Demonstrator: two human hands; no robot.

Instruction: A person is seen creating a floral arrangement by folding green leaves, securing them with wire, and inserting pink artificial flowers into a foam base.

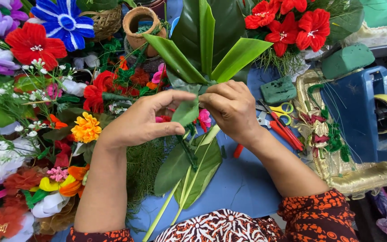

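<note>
Lower centre: bare blue desk (242, 183) between the forearms. Mid-frame, left hand (146, 118) and right hand (231, 105) meet, both pinched on a bundle of long green folded leaves (202, 54) fanning upward, stems trailing to the lower edge. Artificial flowers (36, 89) crowd the left; red-handled scissors (285, 127) lie just right.
</note>
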